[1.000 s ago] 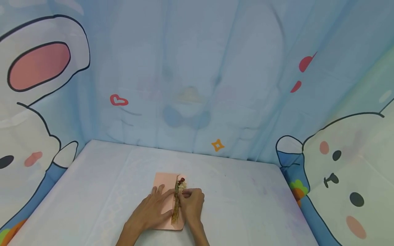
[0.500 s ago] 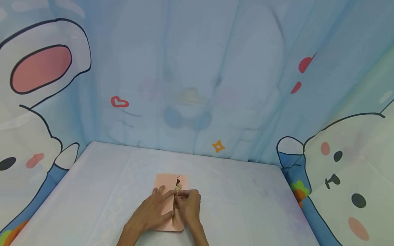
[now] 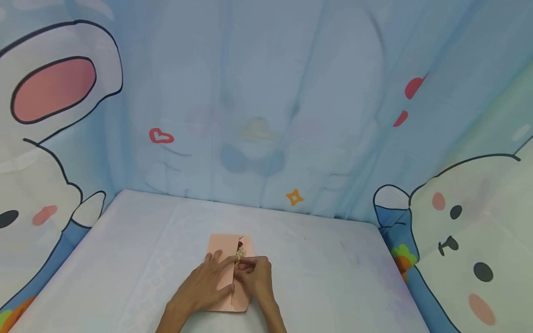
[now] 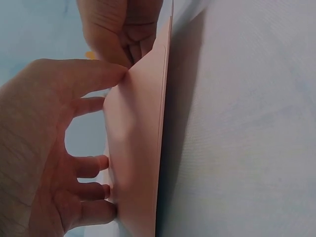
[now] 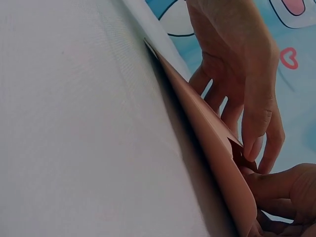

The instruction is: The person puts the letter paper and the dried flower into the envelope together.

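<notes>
A pink paper envelope [image 3: 222, 243] lies on the table with a lengthwise slit towards its right side. In that slit sits a small bunch of dried flowers [image 3: 240, 252]; its cream and dark red heads show, while most of the stems are hidden. Spread over the envelope's left part, my left hand [image 3: 201, 286] presses it with thumb and fingertips. My right hand [image 3: 259, 280] pinches the bunch at the slit, its fingertips partly covered. In the right wrist view, the envelope's flap [image 5: 217, 143] bulges up around the right fingers. The left wrist view shows the envelope's smooth near side [image 4: 140, 133].
A white cloth covers the table [image 3: 333, 273]. Behind and beside it hangs a blue curtain [image 3: 266, 92] printed with cartoon animals, meeting the table's back edge.
The dried flowers have moved left from on top of the slit down into it, so less of the bunch shows. My right hand shifted slightly left with them; my left hand stays put.
</notes>
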Action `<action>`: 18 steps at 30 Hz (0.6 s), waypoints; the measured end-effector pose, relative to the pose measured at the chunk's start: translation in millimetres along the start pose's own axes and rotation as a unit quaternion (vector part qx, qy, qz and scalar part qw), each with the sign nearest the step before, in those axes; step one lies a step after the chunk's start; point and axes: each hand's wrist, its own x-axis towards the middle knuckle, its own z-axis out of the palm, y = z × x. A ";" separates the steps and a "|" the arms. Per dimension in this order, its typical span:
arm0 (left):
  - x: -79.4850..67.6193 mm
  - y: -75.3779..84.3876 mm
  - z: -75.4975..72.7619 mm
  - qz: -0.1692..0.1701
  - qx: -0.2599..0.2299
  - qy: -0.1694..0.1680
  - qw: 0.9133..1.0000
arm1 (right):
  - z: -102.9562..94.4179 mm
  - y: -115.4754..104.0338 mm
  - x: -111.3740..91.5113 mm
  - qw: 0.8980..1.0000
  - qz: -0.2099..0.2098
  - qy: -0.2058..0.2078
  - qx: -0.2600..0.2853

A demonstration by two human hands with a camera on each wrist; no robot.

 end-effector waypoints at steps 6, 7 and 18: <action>1.1 3.3 2.1 0.004 -0.008 -0.009 1.000 | 3.5 2.0 -0.6 0.999 -0.020 0.019 -0.046; 1.2 3.7 2.5 0.005 -0.012 -0.011 1.000 | 3.9 2.5 -0.7 0.998 -0.020 0.024 -0.053; -1.6 1.2 3.1 0.015 0.011 0.010 1.000 | -4.5 -1.8 -4.5 0.999 0.001 0.010 -0.043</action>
